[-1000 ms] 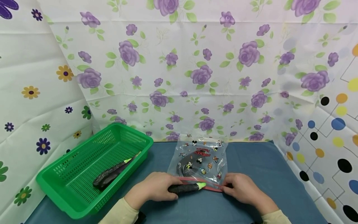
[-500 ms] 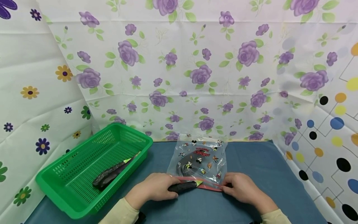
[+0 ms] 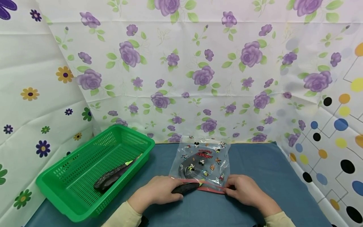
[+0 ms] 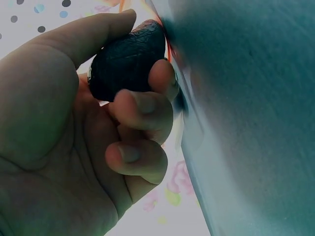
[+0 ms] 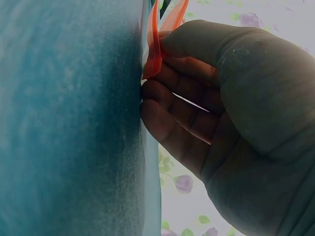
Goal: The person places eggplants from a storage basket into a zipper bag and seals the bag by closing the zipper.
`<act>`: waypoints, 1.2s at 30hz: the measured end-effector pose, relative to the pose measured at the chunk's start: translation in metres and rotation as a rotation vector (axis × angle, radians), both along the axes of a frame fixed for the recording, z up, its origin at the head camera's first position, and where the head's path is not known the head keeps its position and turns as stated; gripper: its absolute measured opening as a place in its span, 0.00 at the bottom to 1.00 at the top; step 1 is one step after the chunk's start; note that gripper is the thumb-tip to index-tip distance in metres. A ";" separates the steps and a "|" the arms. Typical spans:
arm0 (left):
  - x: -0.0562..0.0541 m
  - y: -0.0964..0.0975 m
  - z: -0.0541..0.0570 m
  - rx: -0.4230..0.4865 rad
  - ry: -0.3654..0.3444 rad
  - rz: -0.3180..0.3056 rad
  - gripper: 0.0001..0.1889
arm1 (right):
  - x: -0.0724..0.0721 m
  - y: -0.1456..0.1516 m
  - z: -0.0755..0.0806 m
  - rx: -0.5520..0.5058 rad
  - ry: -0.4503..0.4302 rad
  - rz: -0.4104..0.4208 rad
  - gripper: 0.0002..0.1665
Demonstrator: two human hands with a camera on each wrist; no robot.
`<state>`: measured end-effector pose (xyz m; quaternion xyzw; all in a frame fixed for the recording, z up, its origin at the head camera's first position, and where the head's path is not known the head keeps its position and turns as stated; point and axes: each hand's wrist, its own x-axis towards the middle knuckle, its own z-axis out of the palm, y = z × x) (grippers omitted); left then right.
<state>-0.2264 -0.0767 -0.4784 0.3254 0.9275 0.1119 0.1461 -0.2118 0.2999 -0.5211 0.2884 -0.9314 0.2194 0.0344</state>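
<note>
My left hand grips the thick end of a dark eggplant between thumb and fingers. Its green stem end sits in the mouth of a clear zip bag with cartoon prints and a red zip edge. In the left wrist view the blunt end of the eggplant shows between thumb and fingertips. My right hand pinches the right corner of the bag's mouth; the right wrist view shows the red zip strip parted in two by the thumb. Another dark, curved eggplant lies inside the bag.
At the left stands a green plastic basket with dark eggplants in it. A blue cloth covers the table. Flower-printed sheets rise behind and at the left, a dotted one at the right.
My left hand has pushed the eggplant slightly forward, and its green stem end has moved from over the red edge into the bag's mouth. My right hand has stayed at the corner.
</note>
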 end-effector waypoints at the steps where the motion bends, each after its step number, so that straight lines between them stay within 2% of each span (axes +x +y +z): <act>1: 0.000 0.000 0.000 -0.002 -0.002 0.002 0.28 | 0.000 0.000 0.000 0.000 -0.002 0.000 0.10; 16: 0.004 0.004 0.001 0.021 -0.006 0.021 0.16 | 0.001 0.000 0.000 -0.003 -0.011 -0.008 0.10; 22: 0.005 0.003 0.000 0.043 -0.054 0.071 0.08 | 0.000 0.000 -0.001 0.001 -0.011 -0.011 0.11; 29: 0.006 0.003 0.002 0.031 -0.100 0.118 0.12 | 0.000 0.000 -0.001 -0.008 -0.008 -0.004 0.11; 36: 0.008 0.002 0.004 0.063 -0.101 0.098 0.12 | -0.008 0.008 -0.016 -0.090 0.103 0.095 0.09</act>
